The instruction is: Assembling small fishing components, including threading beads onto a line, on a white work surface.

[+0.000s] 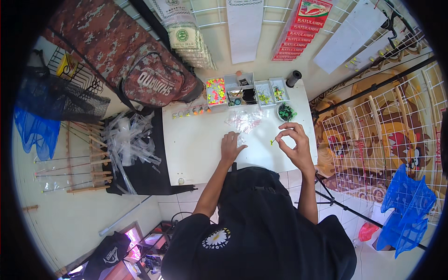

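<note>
Plastic bags [245, 122] on table [196, 149], before trays [268, 106].

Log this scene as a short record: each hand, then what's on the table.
Left hand: lowered at the white table, by a small clear bag
Right hand: thumb and forefinger pinched, small yellow-green item at the tips
Table centre: pile of clear bags
Far edge: tray of pink and yellow pieces; black cylinder at right
</note>
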Action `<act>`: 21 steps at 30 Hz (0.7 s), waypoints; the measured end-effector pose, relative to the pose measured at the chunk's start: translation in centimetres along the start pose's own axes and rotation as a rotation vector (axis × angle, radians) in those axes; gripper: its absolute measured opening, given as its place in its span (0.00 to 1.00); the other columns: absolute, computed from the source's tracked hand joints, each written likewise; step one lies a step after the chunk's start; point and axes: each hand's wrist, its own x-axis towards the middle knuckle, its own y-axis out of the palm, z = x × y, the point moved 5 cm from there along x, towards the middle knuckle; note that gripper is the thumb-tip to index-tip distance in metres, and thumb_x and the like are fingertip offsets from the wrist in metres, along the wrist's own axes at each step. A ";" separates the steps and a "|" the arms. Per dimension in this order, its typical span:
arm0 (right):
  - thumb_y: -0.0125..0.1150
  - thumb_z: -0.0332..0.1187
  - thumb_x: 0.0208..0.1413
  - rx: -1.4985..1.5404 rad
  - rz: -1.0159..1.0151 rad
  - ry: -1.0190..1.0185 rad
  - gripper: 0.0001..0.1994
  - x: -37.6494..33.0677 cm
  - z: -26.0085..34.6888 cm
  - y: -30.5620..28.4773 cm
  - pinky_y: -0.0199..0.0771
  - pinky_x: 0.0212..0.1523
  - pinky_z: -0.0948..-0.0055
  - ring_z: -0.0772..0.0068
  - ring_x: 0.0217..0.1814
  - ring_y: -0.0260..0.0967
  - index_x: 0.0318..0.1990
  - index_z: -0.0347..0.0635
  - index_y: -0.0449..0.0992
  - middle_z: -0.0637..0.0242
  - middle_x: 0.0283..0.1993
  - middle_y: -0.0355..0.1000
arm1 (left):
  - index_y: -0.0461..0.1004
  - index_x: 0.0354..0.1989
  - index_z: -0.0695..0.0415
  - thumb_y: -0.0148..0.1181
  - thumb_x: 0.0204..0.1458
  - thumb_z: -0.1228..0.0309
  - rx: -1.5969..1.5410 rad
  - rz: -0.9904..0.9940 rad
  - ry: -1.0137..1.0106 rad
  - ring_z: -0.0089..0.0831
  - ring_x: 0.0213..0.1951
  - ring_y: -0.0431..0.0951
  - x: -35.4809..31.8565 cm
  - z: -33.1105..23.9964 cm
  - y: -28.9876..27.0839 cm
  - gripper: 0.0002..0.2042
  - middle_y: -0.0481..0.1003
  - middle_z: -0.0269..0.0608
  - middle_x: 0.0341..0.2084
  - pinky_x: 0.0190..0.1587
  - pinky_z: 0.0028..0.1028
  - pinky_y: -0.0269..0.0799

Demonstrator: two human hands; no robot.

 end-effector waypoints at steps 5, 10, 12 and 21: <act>0.66 0.28 0.47 -0.009 0.009 0.017 0.04 0.0 -0.3 0.3 0.64 0.54 0.65 0.62 0.52 0.66 0.31 0.41 0.78 0.64 0.46 0.72 | 0.73 0.47 0.59 0.66 0.44 0.54 0.029 -0.029 0.098 0.40 0.45 0.69 -0.3 -0.6 0.0 0.26 0.69 0.41 0.44 0.46 0.37 0.65; 0.66 0.29 0.47 0.004 0.021 0.020 0.04 0.4 -0.1 0.5 0.63 0.55 0.64 0.61 0.53 0.64 0.31 0.43 0.78 0.65 0.47 0.71 | 0.74 0.45 0.60 0.66 0.44 0.56 0.062 0.036 0.135 0.39 0.44 0.69 -0.2 -0.6 0.6 0.24 0.70 0.41 0.42 0.46 0.37 0.66; 0.66 0.29 0.47 0.017 0.032 0.031 0.04 0.5 0.2 0.7 0.62 0.56 0.64 0.60 0.54 0.64 0.31 0.43 0.79 0.65 0.47 0.71 | 0.75 0.44 0.59 0.66 0.44 0.57 0.061 0.021 0.136 0.39 0.44 0.69 -0.4 -0.2 0.4 0.22 0.71 0.41 0.41 0.45 0.37 0.66; 0.66 0.29 0.47 -0.015 0.028 -0.005 0.04 0.4 0.5 0.8 0.61 0.57 0.64 0.60 0.53 0.64 0.31 0.43 0.79 0.65 0.47 0.71 | 0.78 0.40 0.60 0.69 0.46 0.62 -0.254 -0.159 -0.097 0.40 0.41 0.73 0.7 -0.8 -3.8 0.17 0.75 0.42 0.37 0.47 0.37 0.67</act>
